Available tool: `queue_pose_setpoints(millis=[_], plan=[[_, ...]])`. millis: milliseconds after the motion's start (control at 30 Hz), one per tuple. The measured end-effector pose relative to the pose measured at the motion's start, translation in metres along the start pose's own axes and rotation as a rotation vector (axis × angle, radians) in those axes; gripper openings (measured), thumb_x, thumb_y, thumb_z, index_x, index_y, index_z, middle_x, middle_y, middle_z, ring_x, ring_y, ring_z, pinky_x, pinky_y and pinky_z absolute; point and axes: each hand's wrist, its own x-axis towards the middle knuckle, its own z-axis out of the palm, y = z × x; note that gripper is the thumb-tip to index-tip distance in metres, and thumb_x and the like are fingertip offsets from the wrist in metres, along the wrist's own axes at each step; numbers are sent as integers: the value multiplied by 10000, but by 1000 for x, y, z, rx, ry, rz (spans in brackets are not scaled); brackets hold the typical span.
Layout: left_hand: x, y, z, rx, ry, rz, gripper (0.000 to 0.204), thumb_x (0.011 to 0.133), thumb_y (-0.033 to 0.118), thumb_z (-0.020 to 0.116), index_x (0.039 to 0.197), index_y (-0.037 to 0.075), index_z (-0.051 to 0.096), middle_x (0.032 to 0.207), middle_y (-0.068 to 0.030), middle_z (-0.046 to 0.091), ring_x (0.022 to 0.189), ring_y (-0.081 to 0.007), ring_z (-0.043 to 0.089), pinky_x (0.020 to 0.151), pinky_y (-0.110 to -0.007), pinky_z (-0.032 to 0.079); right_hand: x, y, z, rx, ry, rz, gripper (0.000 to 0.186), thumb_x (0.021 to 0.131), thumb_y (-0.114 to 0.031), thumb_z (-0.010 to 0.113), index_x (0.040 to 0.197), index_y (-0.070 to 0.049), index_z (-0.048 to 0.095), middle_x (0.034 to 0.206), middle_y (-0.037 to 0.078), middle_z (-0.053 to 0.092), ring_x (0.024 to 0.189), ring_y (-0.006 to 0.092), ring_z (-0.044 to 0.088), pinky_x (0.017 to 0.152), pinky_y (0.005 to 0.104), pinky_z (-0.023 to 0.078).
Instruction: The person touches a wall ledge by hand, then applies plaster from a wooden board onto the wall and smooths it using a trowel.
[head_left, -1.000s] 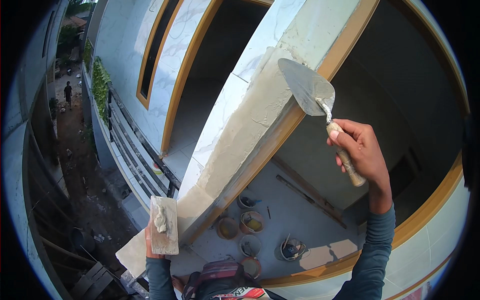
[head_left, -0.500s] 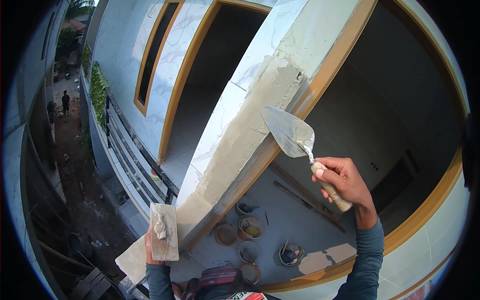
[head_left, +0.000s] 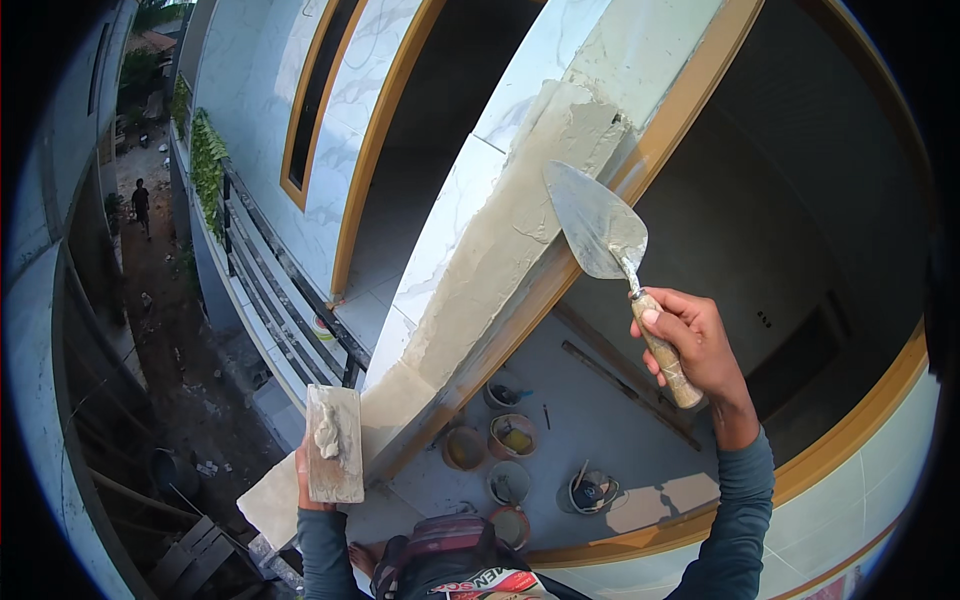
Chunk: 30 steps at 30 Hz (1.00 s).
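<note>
Right-hand fingers (head_left: 668, 322) clamp one trowel (head_left: 598, 222) against the mortared wall edge (head_left: 520, 230); left-hand fingers (head_left: 302, 470) grip one mortar board (head_left: 335, 455); five buckets (head_left: 514, 436) stand on the floor below.

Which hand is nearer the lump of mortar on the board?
Left. The left hand holds the flat board that carries the mortar lump, so it is right beside it. The right hand is far off up and to the right, gripping the trowel at the column.
</note>
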Motion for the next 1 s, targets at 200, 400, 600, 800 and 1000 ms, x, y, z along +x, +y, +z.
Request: queue_pose_setpoints(millis=[200, 400, 600, 800, 1000], plan=[[-1, 2, -2, -26, -4, -18, 504, 1104, 265, 466, 1550, 34, 496, 1390, -165, 672, 1165, -320, 719, 1002, -468, 618, -8, 10, 29, -459, -183, 20, 261, 1026, -218, 634, 1068, 37, 670, 733, 50, 632, 581, 106, 622, 586, 310, 516], [-5, 3, 14, 40, 37, 8, 524, 1096, 257, 457, 1572, 37, 471, 1433, -172, 648, 1199, -330, 710, 1012, -471, 613, 6, -38, -21, -245, 154, -230, 365, 1070, -199, 586, 1314, 64, 649, 901, 48, 670, 568, 64, 602, 465, 211, 493], [-5, 2, 13, 42, -51, 26, 565, 1085, 274, 431, 1575, -6, 454, 1456, -195, 624, 1234, -316, 695, 1052, -454, 593, 6, -4, -6, -5, 52, -70, 346, 1056, -184, 618, 1310, 44, 672, 912, 46, 688, 593, 73, 629, 479, 228, 508], [-4, 5, 1, 79, -45, -5, 552, 1094, 315, 424, 1577, 51, 469, 1429, -168, 648, 1219, -323, 697, 1041, -476, 596, -4, 43, 34, -303, -218, 52, 354, 1043, -211, 635, 1271, 56, 676, 829, 89, 691, 595, 110, 640, 549, 304, 520], [-14, 7, 7, 139, -4, -9, 553, 1095, 319, 422, 1577, 53, 467, 1428, -168, 648, 1217, -322, 697, 1038, -474, 597, -2, -20, -9, -189, 162, -120, 318, 1029, -203, 637, 1227, 38, 701, 807, 26, 647, 581, 79, 606, 519, 255, 493]])
